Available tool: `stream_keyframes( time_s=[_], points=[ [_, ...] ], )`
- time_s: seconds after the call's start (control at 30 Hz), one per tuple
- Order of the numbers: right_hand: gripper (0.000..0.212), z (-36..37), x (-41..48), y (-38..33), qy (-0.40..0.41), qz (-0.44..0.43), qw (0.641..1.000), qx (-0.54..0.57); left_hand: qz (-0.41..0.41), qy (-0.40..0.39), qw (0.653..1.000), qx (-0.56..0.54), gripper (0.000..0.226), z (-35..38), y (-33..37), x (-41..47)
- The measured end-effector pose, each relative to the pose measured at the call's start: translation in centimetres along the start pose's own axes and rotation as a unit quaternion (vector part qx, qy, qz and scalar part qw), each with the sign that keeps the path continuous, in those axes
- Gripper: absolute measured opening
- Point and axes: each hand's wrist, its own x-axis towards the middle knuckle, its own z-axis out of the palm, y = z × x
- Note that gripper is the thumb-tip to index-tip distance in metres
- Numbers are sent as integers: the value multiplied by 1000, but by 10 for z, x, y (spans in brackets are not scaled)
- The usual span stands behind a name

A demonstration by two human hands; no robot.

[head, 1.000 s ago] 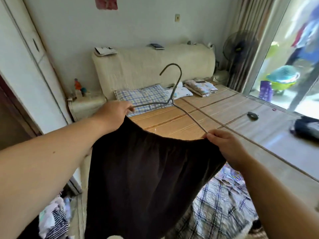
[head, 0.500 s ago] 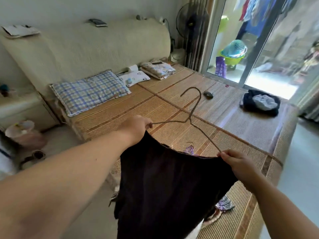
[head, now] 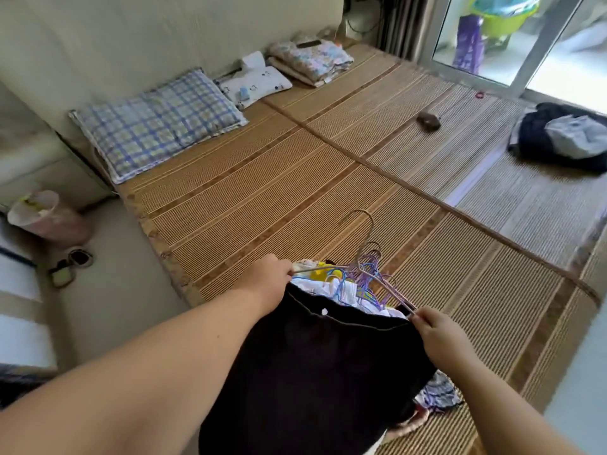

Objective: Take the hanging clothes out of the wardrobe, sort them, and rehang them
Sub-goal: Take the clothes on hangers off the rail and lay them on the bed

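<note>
I am looking down on a wide tan bed topped with striped bamboo matting. At its head stands a padded cream headboard, with a blue-checked pillow lying near it. Beyond the bed's far side, a glass sliding door lets in bright daylight. Left of the bed, a pale floor holds a translucent pink plastic bin.

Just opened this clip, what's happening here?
A person is standing at a bed covered with a bamboo mat and holding up a dark garment on a wire hanger. The left hand grips one end of the hanger and the right hand pinches the other end at the garment's edge. Just beyond it, a pile of clothes and coloured hangers lies on the mat, so the sorting looks under way.
</note>
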Motion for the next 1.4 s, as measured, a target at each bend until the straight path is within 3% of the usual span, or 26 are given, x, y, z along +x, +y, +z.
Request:
stream_keyframes(
  time_s=[0.03, 0.13, 0.2, 0.47, 0.77, 1.07, 1.3, 1.4],
  points=[
    [10, 3, 6, 1, -9, -7, 1000, -5, -2, 5, 1000, -15, 28, 6, 0, 2],
    [58, 15, 17, 1, -39, -41, 992, -110, 17, -8, 1000, -15, 45, 16, -1, -3],
    [72, 23, 17, -14, -53, -73, 975, -201, 22, -22, 1000, 6, 51, 15, -3, -10],
    [72, 59, -8, -132, -122, -251, 917, -284, -36, 1, 999, 19, 51, -34, -51, -71],
    [67, 139, -123, -326, -159, -509, 799, -278, -171, 154, 973, 20, 61, -128, -154, -233],
    [69, 221, -326, -477, -158, -728, 627, -226, -325, 323, 886, 77, 69, -197, -244, -441],
    [71, 243, -467, -548, -141, -820, 527, -174, -398, 423, 798, 162, 66, -247, -266, -580],
    [75, 251, -514, -572, -126, -846, 500, -132, -424, 457, 752, 214, 68, -270, -269, -623]
  ],
)
